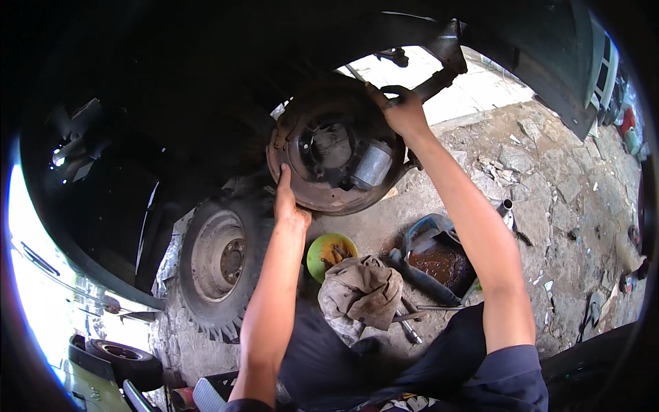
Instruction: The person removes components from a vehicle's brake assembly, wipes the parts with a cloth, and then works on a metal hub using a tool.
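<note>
Where the dark underside of a vehicle (pixel 213 75) hung overhead, the left hand (pixel 292 206) and the right hand (pixel 406 118) held a round metal drum (pixel 340 199) by opposite edges, its open face turned toward the viewer. At the drum's lower left edge, the left thumb (pixel 285 176) lay along the front, pointing upward; the other left fingers were out of sight behind it, so how far they curled could not be told. At the upper right edge, the right hand was closed about the rim, its fingers partly hidden. Inside the drum, a grey metal cylinder (pixel 373 166) showed toward the right.

Below and to the left stood a wheel (pixel 218 261) with a knobbly tyre. Lower down, on rough stony ground (pixel 563 178), sat a green bowl (pixel 314 255) with orange-brown bits in it, a crumpled rag (pixel 364 288) beside it and a cut-open container (pixel 434 290) with rusty-brown contents. Metal tools (pixel 410 329) lay near the rag.
</note>
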